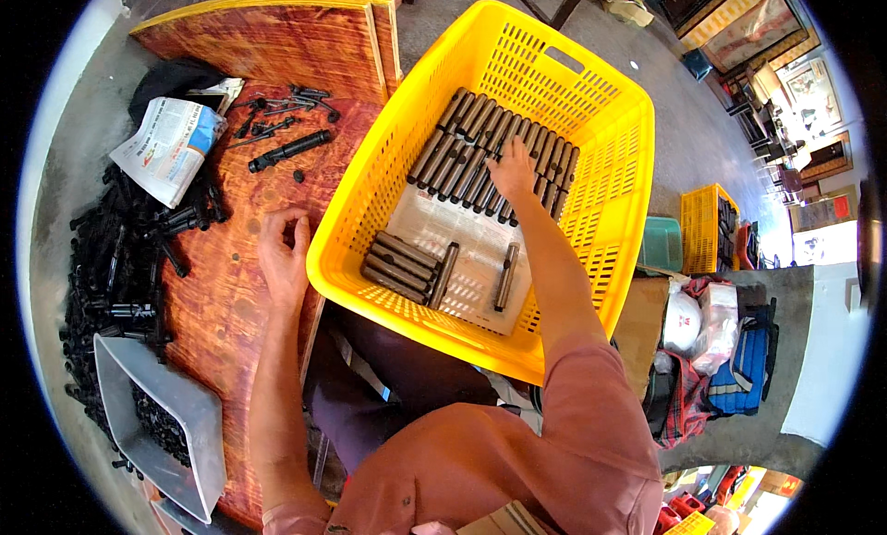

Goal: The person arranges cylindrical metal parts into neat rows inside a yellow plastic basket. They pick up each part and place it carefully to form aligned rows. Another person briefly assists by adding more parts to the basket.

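My right hand (514, 173) reaches into a yellow plastic basket (362, 198), its fingers spread over a row of dark metal tubes (462, 170). The fingertips touch the tubes, and I see none lifted in them. Several more tubes (399, 265) lie side by side in the basket's near left corner, with one upright-lying tube (443, 274) beside them. A single tube (505, 276) lies apart on the pale basket liner (476, 258). On the reddish wooden table, left of the basket rim, my left hand (284, 249) rests with fingers loosely bent and apart, holding nothing.
A heap of black parts (115, 249) covers the table's left side, near a grey scoop-shaped bin (208, 443). Behind it lie a folded newspaper (171, 151) and a long black tube (289, 151). A wooden board (268, 41) stands at the back. Rightward are a green tub (661, 242) and bags (744, 373).
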Tool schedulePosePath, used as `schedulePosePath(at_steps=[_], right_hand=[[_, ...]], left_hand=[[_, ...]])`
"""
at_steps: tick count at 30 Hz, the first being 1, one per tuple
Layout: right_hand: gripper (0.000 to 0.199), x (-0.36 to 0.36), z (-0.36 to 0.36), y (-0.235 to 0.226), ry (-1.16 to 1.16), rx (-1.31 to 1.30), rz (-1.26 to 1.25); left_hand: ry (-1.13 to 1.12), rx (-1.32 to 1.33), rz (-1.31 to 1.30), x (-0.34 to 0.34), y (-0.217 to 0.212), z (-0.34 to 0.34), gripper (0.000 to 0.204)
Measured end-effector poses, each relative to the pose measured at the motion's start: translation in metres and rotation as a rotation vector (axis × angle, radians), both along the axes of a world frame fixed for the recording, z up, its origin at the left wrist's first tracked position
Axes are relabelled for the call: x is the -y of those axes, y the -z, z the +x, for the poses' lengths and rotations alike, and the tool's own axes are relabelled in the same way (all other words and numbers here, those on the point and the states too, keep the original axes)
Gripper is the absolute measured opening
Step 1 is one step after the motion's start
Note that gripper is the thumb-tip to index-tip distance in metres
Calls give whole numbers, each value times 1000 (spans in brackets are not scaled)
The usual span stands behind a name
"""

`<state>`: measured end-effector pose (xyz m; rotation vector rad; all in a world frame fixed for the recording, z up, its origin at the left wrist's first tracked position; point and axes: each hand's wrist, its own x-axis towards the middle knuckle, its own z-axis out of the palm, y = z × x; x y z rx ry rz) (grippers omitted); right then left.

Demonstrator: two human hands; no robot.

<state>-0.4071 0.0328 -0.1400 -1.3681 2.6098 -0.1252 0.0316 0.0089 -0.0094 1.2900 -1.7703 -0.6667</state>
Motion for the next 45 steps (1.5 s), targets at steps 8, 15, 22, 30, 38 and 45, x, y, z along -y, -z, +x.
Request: schedulePosePath(at_steps=[8, 15, 22, 30, 38, 45], right_hand=[[69, 78, 12, -13, -110, 207, 97], [78, 102, 14, 6, -93, 159, 114], [81, 94, 19, 16, -153, 65, 149], [85, 96, 17, -18, -47, 243, 172], [67, 42, -21, -64, -256, 159, 449], [42, -12, -40, -145, -249, -57, 204]], left_hand=[[2, 45, -13, -1, -1, 2, 12], [-18, 44, 48, -3, 0, 2, 10], [-7, 31, 21, -3, -1, 1, 11], [-4, 56, 23, -3, -4, 0, 13], [60, -206, 159, -1, 12, 11, 24], [291, -501, 513, -10, -28, 25, 49]])
